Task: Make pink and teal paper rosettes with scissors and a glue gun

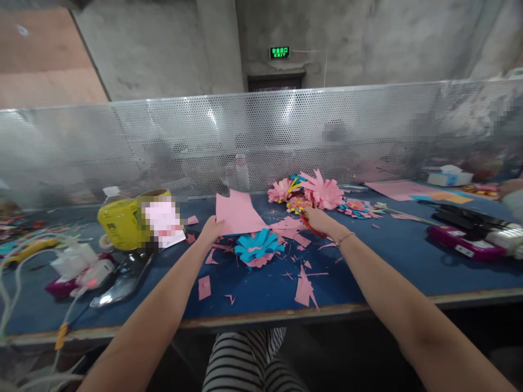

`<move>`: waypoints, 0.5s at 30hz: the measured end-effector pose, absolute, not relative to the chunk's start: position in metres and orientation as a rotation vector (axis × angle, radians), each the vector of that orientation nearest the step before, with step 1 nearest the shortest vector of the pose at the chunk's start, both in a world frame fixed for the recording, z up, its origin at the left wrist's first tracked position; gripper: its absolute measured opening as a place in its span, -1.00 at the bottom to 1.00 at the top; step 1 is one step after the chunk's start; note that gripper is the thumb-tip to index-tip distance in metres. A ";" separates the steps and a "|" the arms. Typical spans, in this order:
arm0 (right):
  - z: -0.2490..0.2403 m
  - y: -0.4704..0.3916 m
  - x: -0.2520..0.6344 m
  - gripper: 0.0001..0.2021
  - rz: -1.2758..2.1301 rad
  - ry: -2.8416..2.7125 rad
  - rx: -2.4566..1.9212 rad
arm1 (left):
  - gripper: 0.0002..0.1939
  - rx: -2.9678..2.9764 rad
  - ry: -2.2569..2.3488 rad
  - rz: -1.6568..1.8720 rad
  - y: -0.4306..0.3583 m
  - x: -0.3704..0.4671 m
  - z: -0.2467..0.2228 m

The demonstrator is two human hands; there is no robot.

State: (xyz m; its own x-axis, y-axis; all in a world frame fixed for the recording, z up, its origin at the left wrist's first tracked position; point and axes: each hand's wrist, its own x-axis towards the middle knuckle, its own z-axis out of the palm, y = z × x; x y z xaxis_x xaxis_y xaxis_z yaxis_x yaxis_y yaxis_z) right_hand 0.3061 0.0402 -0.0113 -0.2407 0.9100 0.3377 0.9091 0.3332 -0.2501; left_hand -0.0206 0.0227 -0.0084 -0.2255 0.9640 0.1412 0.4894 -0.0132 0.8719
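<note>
Left hand (pixel 216 229): closed at the edge of one pink sheet (pixel 238 213), smooth, flat paper with a curved dip in its top edge, raised over the table (pixel 347 286) in front of the person.

Right hand (pixel 319 221): fingers curled around red-handled scissors (pixel 311 224), beside the flower cluster; thin bracelet at the wrist.

Between the hands: one blue paper flower (pixel 260 244), broad curling petals over a pink layer, just nearer the person than the sheet; pink scraps (pixel 303 288), slivers and angular offcuts, strewn around it and toward the table's near edge.

Just beyond the right hand: pink paper flowers (pixel 322 191), narrow fringed petals, with yellow and blue strips among them, crowding the space there.

Left side: dark glossy phone (pixel 125 277); white plugs (pixel 75 260) and pale cables on a purple-based power strip; yellow round container (pixel 125 224), black lettering; a card beside it, its face pixelated.

Right side: coloured sheets (pixel 402 191), pink, blue and orange, lying flat; white-and-blue tissue pack (pixel 449 176); purple power strip (pixel 464 245) with black items heaped against it.

Rear: perforated metal screen (pixel 196 136), upright along the table's far side; rough grey wall (pixel 163 49) behind, green lit exit sign (pixel 280 53).
</note>
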 end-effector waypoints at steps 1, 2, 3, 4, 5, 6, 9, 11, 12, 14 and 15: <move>-0.013 0.038 0.305 -0.67 0.009 -2.222 -1.613 | -0.71 1.548 1.815 1.172 0.025 -0.023 -0.010; -0.015 0.037 0.305 -0.65 0.021 -2.242 -1.613 | -0.69 1.582 1.879 1.173 0.028 -0.025 -0.010; -0.016 0.036 0.304 -0.64 0.026 -2.247 -1.612 | -0.68 1.610 1.930 1.189 0.030 -0.027 -0.011; -0.017 0.036 0.304 -0.65 0.025 -2.241 -1.617 | -0.69 1.629 1.981 1.214 0.033 -0.029 -0.012; -0.016 0.036 0.303 -0.67 0.022 -2.228 -1.628 | -0.70 1.647 2.025 1.239 0.034 -0.031 -0.012; -0.016 0.036 0.303 -0.69 0.020 -2.215 -1.640 | -0.72 1.657 2.061 1.260 0.036 -0.033 -0.013; -0.016 0.039 0.304 -0.71 0.029 -2.223 -1.660 | -0.74 1.665 2.108 1.283 0.038 -0.036 -0.014; -0.017 0.042 0.306 -0.72 0.035 -2.248 -1.682 | -0.73 1.670 2.113 1.271 0.038 -0.036 -0.014; -0.018 0.044 0.307 -0.75 0.034 -2.261 -1.694 | -0.73 1.676 2.115 1.263 0.038 -0.036 -0.014; -0.021 0.049 0.310 -0.79 0.027 -2.286 -1.703 | -0.72 1.680 2.119 1.248 0.037 -0.036 -0.014; -0.022 0.050 0.311 -0.80 0.023 -2.295 -1.700 | -0.72 1.680 2.120 1.244 0.037 -0.036 -0.014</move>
State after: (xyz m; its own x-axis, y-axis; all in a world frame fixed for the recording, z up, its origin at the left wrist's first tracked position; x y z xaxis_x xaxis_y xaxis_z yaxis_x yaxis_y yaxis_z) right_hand 0.3110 0.0504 -0.0220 -0.2653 0.9395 0.2165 0.9350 0.3055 -0.1799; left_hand -0.0359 0.0366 -0.0138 -0.3540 0.8664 0.3522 0.7299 0.0205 0.6832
